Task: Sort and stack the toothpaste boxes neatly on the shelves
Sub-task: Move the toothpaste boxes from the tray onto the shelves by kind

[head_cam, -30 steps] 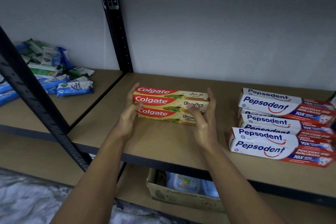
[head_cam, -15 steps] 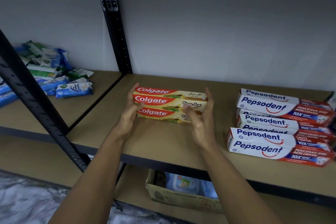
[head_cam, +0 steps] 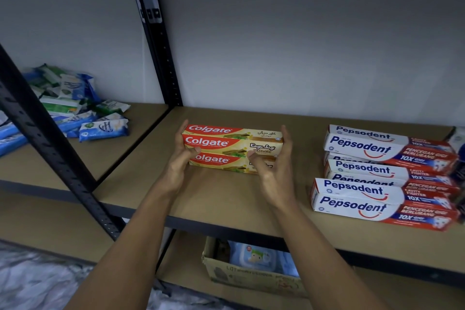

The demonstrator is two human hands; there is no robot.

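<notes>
Tan fibreboard makes up the shelf (head_cam: 226, 199), which sits in a black steel frame (head_cam: 161, 53) against a pale wall (head_cam: 302, 45). Toward the right end of the shelf lie the Pepsodent boxes (head_cam: 364, 171). They are white, blue and red, laid flat and piled in rows from the front edge toward the back.

In the next bay to the left is a loose heap of blue and green packets (head_cam: 75, 113). A cardboard carton (head_cam: 226, 269) holding pale blue packs stands on the level below.

The Colgate boxes (head_cam: 226, 143), red and cream, lie stacked lengthwise near the middle of the shelf, well apart from the Pepsodent pile. The exact count is unclear.

The left hand (head_cam: 180, 158) lies flat against the stack's left end, fingers straight and pointing up, thumb on the front face. The right hand (head_cam: 275, 168) does the same at the right end. Neither hand wraps around the boxes; the stack sits pressed between two unclenched hands.
</notes>
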